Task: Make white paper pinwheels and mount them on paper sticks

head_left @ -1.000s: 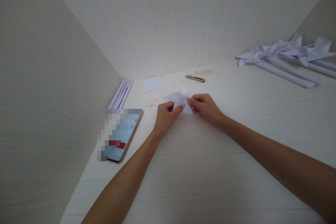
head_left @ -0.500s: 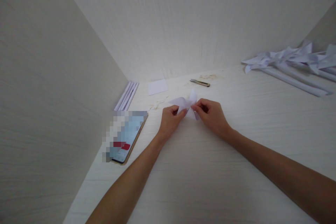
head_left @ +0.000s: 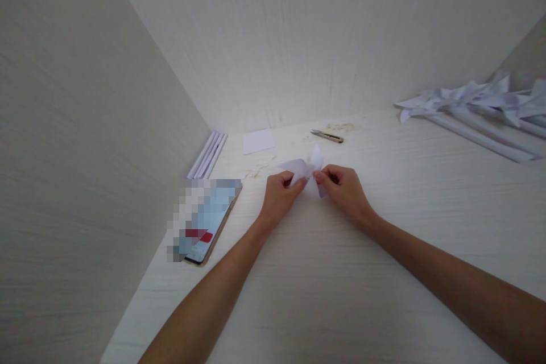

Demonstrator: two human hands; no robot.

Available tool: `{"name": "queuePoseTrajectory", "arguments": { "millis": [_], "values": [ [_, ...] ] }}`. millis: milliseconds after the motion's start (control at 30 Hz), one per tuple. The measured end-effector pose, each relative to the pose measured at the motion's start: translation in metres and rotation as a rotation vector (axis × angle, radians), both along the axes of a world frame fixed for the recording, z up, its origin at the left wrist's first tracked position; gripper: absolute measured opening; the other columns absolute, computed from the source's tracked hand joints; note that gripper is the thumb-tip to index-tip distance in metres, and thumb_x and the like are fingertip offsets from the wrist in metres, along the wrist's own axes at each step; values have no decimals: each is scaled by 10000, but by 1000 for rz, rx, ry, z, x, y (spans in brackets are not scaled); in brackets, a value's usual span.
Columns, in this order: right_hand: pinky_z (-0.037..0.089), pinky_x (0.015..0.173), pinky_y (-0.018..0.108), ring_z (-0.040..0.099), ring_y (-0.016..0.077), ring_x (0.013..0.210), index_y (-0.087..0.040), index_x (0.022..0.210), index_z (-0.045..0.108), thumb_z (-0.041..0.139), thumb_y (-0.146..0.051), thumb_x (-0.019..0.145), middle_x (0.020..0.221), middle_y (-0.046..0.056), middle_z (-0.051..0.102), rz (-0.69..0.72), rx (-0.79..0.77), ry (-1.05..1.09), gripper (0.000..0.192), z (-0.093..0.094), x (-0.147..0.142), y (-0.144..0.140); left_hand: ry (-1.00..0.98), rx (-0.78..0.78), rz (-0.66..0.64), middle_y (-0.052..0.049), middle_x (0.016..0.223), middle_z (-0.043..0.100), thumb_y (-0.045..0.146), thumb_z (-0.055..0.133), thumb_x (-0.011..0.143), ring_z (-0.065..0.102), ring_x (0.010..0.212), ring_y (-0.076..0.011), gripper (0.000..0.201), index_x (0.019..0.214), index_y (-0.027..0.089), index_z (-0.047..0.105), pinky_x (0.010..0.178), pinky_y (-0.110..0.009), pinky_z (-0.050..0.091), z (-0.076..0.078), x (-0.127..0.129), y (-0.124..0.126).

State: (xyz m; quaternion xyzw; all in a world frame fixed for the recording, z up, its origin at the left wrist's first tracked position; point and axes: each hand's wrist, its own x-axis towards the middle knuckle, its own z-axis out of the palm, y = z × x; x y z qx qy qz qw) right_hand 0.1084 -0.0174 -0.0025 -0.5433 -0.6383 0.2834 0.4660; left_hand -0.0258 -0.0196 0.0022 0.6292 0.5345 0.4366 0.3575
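Observation:
A small folded white paper shape point(head_left: 303, 166) with pointed flaps sits just above the white tabletop point(head_left: 324, 273), pinched from both sides. My left hand point(head_left: 279, 195) grips its left part with thumb and fingers. My right hand point(head_left: 344, 189) grips its right part, fingertips almost meeting the left ones at the paper's middle. The lower flaps are hidden behind my fingers.
A phone point(head_left: 205, 219) lies at the left, rolled paper sticks point(head_left: 207, 154) behind it by the side wall. A white paper square point(head_left: 258, 141) and small snips point(head_left: 326, 136) lie near the back wall. Several paper pinwheels on sticks point(head_left: 478, 105) lie at the right.
Both hands keep hold of the paper shape and barely shift on it. The view has tilted slightly, so everything sits a little lower and further right in the picture.

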Motion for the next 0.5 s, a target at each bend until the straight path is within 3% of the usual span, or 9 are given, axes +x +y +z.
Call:
{"name": "queuePoseTrajectory", "arguments": {
  "millis": [233,500],
  "values": [
    [286,469,236,381,98,468,-167,503,464,485,-294,683,471,-21,433,2,19,35,222,-2,1,0,25,0,6,72,452,247,293,532,655,223,454,-59,333,435,174,314,441,-226,179,-3,-1,2],
    [294,485,233,391,99,481,-179,523,453,488,-275,695,493,-20,459,10,133,-16,200,1,1,-6,-27,-52,-46,53,500,364,330,521,671,327,500,-73,243,513,150,478,463,-213,246,-4,-3,2]
  ]
}}
